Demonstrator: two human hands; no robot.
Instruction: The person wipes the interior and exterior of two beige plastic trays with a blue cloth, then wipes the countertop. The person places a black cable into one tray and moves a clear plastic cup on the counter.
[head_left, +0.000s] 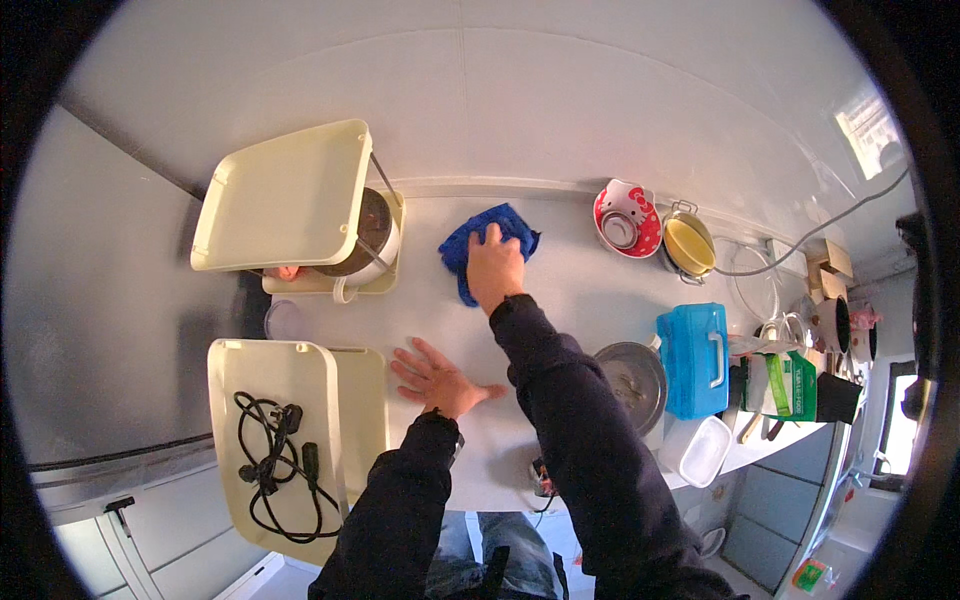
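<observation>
My right hand (495, 268) presses on a crumpled blue cloth (508, 219), fingers bent into it, near the back of the white countertop (480, 465). Nearer to me and to the left, my left hand (441, 381) rests with its fingers spread, palm towards the countertop, holding nothing. Left of the cloth stands a two-tier cream plastic rack (289, 199) with a white-handled pot (379, 262) on its lower tier. Left of my left hand is another cream rack (364, 420), its upper tray bearing a coiled black power cable (274, 457).
To the right are a red-and-white bowl (646, 236), a yellow strainer or bowl (688, 246), a grey pan (637, 382), a blue lidded box (694, 360) and a white container (705, 450). A clear round lid or dish (284, 321) lies between the racks. A wall runs behind.
</observation>
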